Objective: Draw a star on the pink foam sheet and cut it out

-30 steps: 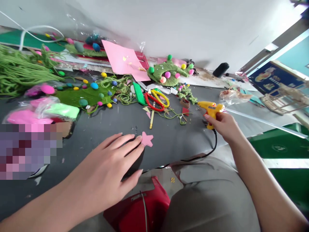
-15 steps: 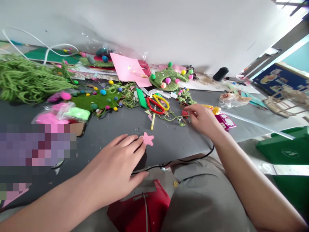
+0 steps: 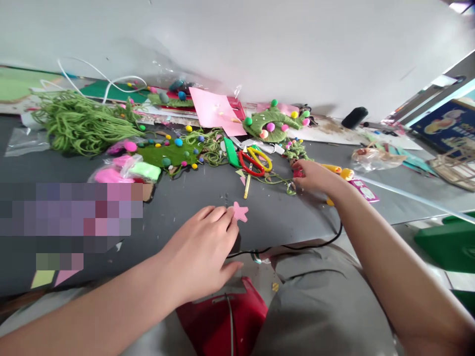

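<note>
My left hand (image 3: 208, 242) lies on the grey table near its front edge, fingers stretched out and thumb apart. Its fingertips touch a pink paper star (image 3: 241, 211). Farther right, my right hand (image 3: 317, 178) has its fingers closed around a small red object (image 3: 297, 171), mostly covered by them. Between the hands and a little behind lie red-handled scissors (image 3: 251, 164) with a yellow loop (image 3: 261, 158), a green cutter-like tool (image 3: 231, 152) and a short yellow stick (image 3: 247, 187). A strand of green yarn (image 3: 276, 182) runs toward the right hand.
Green yarn (image 3: 89, 123), a felt piece with pompoms (image 3: 163, 154) and bagged clay (image 3: 144, 171) lie left. A yarn-wrapped shape (image 3: 260, 123) and pink paper (image 3: 215, 111) are at the back. A black cable (image 3: 297, 246) runs along the front edge; a green bin (image 3: 445, 244) stands right.
The view has turned left, so everything sits farther right in the picture. My right fingers have closed in over the small red object. My left hand stays by the star.
</note>
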`<state>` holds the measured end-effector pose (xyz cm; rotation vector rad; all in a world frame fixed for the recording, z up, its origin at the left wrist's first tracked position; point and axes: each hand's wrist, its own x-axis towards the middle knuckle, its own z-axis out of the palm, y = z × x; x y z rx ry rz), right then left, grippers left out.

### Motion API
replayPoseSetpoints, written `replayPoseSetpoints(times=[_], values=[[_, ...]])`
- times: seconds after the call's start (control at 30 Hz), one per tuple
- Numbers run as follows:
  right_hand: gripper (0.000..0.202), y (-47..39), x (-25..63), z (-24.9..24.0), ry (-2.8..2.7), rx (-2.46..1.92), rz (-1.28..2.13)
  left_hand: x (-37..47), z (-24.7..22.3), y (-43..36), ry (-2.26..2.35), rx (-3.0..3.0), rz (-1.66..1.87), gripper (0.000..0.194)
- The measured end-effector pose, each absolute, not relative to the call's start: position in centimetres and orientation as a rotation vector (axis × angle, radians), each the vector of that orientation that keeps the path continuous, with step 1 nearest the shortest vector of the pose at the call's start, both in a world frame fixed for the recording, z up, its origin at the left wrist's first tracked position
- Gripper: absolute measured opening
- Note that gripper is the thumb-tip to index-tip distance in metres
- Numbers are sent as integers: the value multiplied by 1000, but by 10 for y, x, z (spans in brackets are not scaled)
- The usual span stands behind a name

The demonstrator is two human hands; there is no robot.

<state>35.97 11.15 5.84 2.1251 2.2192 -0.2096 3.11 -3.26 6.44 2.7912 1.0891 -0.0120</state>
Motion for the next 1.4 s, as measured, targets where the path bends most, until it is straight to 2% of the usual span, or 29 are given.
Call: replayPoseSetpoints(times=[0.27,0.4,0.43,0.47,0.53,0.57,0.63,0.77,0.9,1.0,1.1,1.23,1.3,1.4], values=[[3,109,367,76,2217,2220,-144,29,58,-35,1101,2833,24,63],[19,81,354,90,2607,2481,162,27,53,-37,1102,2848,54,66],[23,73,345,91,2737,2545,-7,28,52,-37,1102,2853,66,66],[26,66,336,90,2841,2566,-321,28,52,-37,1103,2858,77,66],[25,54,314,85,2836,2357,-1011,29,50,-36,1096,2878,105,67],[23,49,305,81,2803,2219,-1219,29,50,-36,1090,2888,114,67],[20,44,290,71,2723,1960,-1511,29,49,-36,1073,2915,144,64],[19,44,282,56,2606,1666,-1703,26,42,-38,1066,2949,213,60],[13,49,285,47,2565,1664,-1674,22,28,-44,1058,2952,248,69],[16,51,283,41,2658,1686,-1563,20,19,-47,1096,2922,231,71],[29,50,279,37,2869,1632,-1290,17,15,-50,1110,2909,224,70],[23,45,276,37,3127,1566,-826,14,14,-50,1146,2799,307,64],[20,42,277,40,3189,1502,-791,14,14,-49,1155,2736,316,63],[15,38,282,44,3158,1250,-928,14,15,-47,1146,2668,363,64]])
